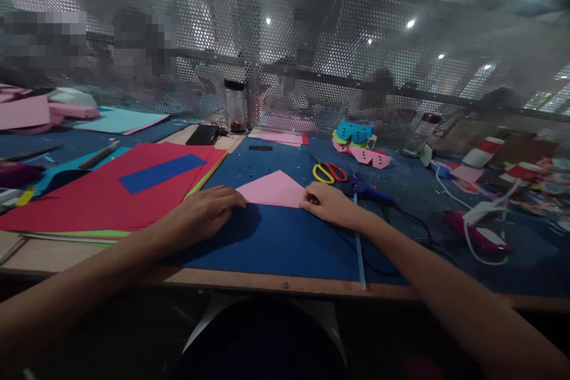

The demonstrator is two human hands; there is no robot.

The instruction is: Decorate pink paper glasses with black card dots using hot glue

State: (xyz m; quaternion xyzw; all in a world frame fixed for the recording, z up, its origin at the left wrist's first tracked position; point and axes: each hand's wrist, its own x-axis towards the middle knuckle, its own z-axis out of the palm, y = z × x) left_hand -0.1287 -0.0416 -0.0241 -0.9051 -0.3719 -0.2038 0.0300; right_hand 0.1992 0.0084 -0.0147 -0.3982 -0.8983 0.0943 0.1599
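A pink sheet of paper [274,190], triangular in outline with its point facing away from me, lies on the blue mat [276,243]. At its left corner, my left hand [207,211] has its fingers together, the tips closed on the paper. My right hand [327,200] pinches the right corner, fingers curled in. Just beyond that hand rest scissors [329,173] with one yellow and one red handle loop. A blue glue gun [371,191] lies to the right, and a pale glue stick [360,249] reaches down to the table edge.
Red sheets [89,190] with a blue strip [162,173] on top lie at left. A jar [235,105] and a black phone-like object [202,134] stand near the perforated screen [303,41]. Cut paper masks [354,132], cables and paper scraps occupy the right.
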